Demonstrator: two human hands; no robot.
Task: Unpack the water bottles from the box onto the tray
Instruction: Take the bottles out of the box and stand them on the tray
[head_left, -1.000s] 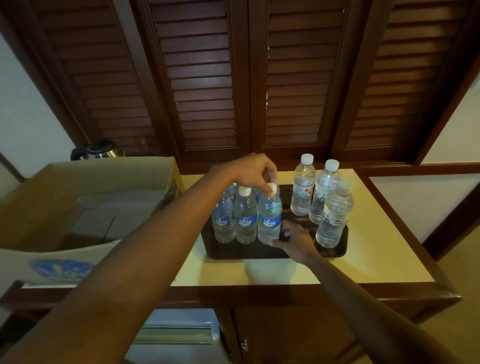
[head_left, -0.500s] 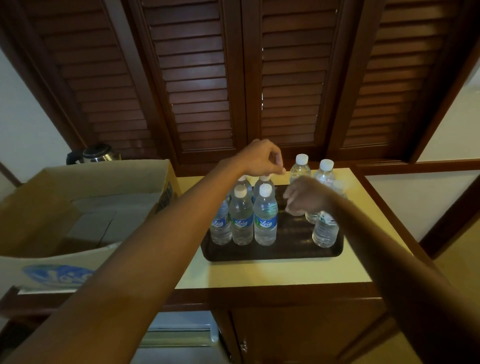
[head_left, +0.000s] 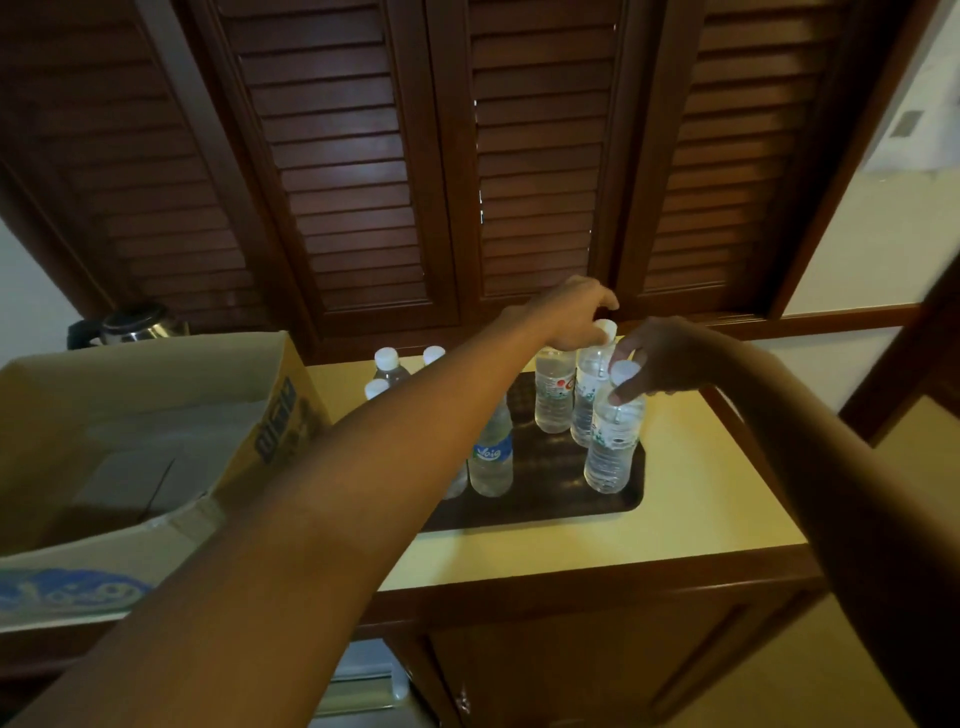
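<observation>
A dark brown tray (head_left: 561, 501) lies on the yellow counter and holds several upright water bottles with white caps. The blue-label ones (head_left: 491, 457) stand on its left, partly hidden behind my left forearm. Three clear bottles stand on its right. My left hand (head_left: 569, 317) reaches across and grips the tops of the two back right bottles (head_left: 555, 397). My right hand (head_left: 662, 358) has its fingers around the cap and neck of the front right bottle (head_left: 615, 447). The open cardboard box (head_left: 156, 415) stands to the left; no bottles show inside it.
A metal kettle (head_left: 135, 325) sits behind the box. Dark louvred wooden doors rise right behind the counter. The yellow counter top (head_left: 701, 493) has a wooden edge at the front and right, with a cabinet door below it.
My left hand has moved right, from the blue-label bottles to the back right ones. My right hand rose from the tray's front to the front right bottle's top.
</observation>
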